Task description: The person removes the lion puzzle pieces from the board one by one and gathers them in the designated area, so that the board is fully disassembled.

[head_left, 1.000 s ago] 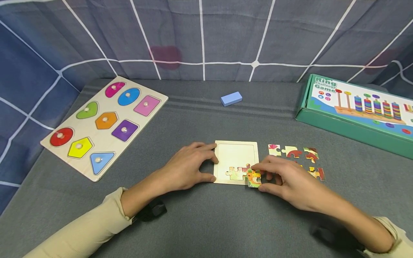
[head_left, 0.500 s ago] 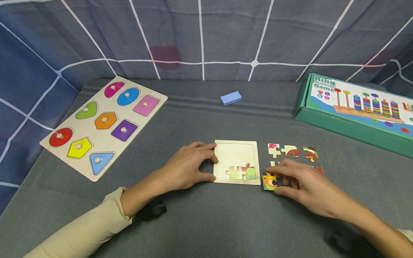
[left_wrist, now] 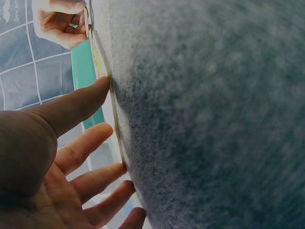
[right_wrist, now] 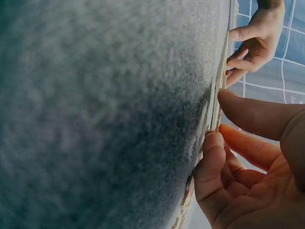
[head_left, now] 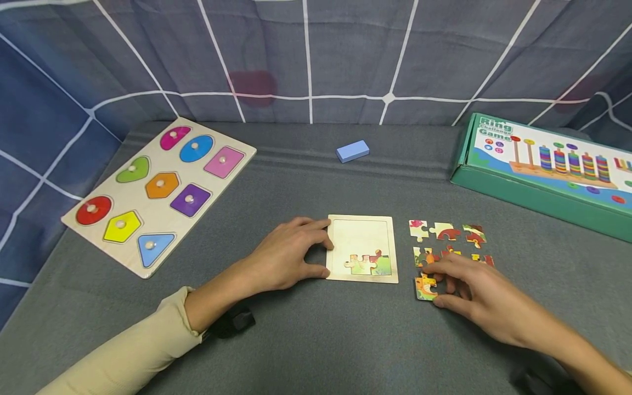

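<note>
A square wooden puzzle tray lies flat on the table, with a few joined pieces in its lower right part. Along its left edge my left hand touches the frame with thumb and fingertips, the fingers nearly straight in the left wrist view. Right of the tray, my right hand pinches a yellow-and-orange puzzle piece between thumb and fingers, low over the table. Several loose puzzle pieces lie in rows just beyond that hand, which partly covers the nearer row.
A shape board with knobbed pieces lies at the left. A blue block is at the back middle. The green Ring Challenge Game box stands at the back right, before a checked cloth.
My right hand has moved right from the tray, carrying the yellow-and-orange puzzle piece to a spot beside the loose pieces. The left hand has stayed at the tray's edge.
</note>
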{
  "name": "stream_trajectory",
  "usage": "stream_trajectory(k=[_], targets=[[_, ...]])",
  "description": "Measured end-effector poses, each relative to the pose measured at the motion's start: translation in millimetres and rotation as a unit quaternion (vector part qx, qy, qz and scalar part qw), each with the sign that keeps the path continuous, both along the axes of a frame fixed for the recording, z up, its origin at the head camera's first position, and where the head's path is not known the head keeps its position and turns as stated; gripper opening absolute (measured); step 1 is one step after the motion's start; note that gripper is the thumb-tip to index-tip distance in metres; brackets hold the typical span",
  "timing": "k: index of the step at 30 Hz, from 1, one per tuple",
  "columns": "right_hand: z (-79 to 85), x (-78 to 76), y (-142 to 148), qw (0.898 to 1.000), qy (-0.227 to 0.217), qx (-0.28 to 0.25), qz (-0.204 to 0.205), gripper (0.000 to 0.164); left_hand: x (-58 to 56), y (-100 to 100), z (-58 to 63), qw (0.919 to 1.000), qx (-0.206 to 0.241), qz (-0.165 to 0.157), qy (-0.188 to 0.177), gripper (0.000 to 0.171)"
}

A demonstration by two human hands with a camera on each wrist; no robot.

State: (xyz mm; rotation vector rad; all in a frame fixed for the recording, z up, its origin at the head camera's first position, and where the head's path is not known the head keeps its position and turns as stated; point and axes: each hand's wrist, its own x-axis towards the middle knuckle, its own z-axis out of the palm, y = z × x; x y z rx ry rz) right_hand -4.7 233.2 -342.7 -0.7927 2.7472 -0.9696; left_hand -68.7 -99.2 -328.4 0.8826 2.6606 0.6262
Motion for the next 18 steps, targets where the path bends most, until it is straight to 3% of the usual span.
stream_trajectory(k=[12,18], targets=[[-1.2,3.6,2.7,0.997,0.048,0.062,-0.015,0.045,0.7,-0.1,0.2,1.0000,0.002,0.002,-0.001,0.036],[0.6,4.1,2.0,0.995,0.045,0.082,-0.020,0.045,0.5,0.3,0.5,1.0000,-0.002,0.002,-0.001,0.036]])
